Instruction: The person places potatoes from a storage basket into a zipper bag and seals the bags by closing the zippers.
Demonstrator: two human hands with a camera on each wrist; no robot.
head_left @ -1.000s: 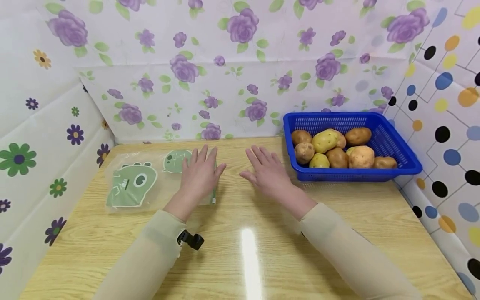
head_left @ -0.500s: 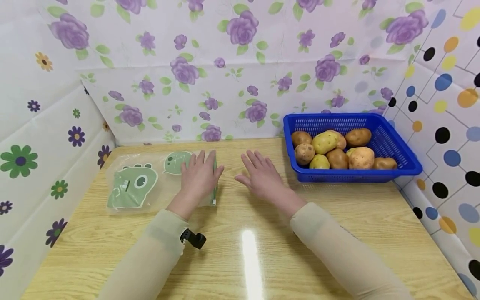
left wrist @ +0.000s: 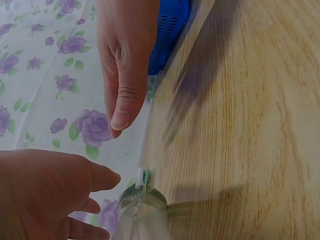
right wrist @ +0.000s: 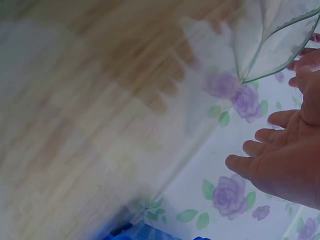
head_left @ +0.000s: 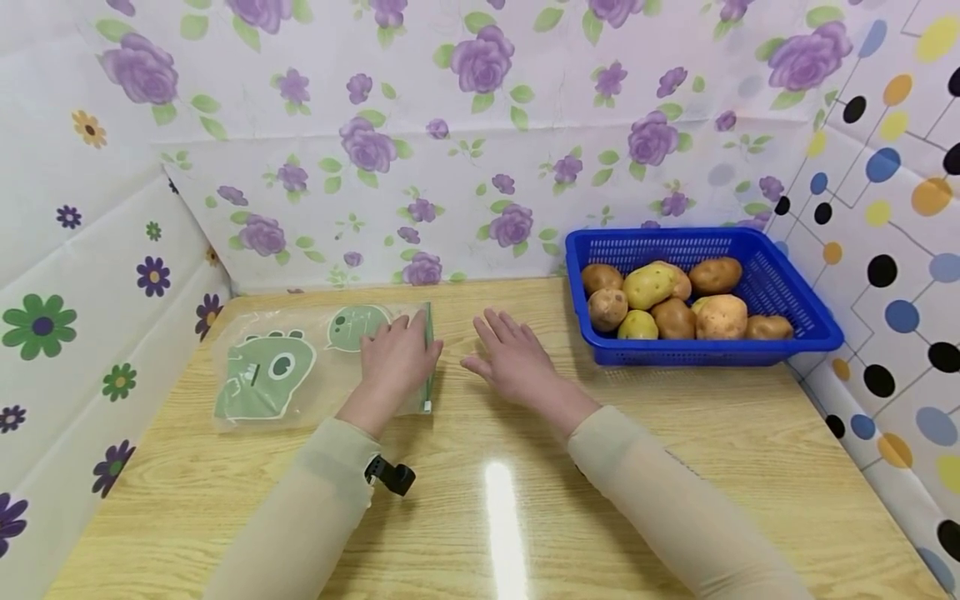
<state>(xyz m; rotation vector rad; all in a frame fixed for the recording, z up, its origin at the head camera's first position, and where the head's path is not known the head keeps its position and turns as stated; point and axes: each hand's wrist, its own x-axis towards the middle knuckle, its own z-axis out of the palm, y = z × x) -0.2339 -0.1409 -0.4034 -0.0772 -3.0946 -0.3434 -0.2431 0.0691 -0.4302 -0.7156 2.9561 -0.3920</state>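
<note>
A clear zip bag [head_left: 270, 375] with green cartoon dinosaur prints lies flat on the left half of the table. Over its right end is my left hand [head_left: 397, 362], palm down with the fingers slightly bent. The bag's mouth [right wrist: 267, 70] gapes a little in the right wrist view, and a white slider [left wrist: 141, 177] shows at its corner in the left wrist view. My right hand [head_left: 517, 358] hovers just right of that end, fingers spread and holding nothing; the right wrist view shows this hand [right wrist: 295, 145] with fingers extended.
A blue plastic basket [head_left: 720, 352] holding several potatoes [head_left: 651, 285] stands at the back right of the wooden table [head_left: 465, 517]. Patterned sheets [head_left: 315, 150] wall the table at the back and both sides. A black wrist camera [head_left: 393, 475] is on my left wrist.
My right hand has moved left and slightly nearer, towards the bag's right end. The left hand's fingers have bent and drawn back a little over the bag, which stays in place.
</note>
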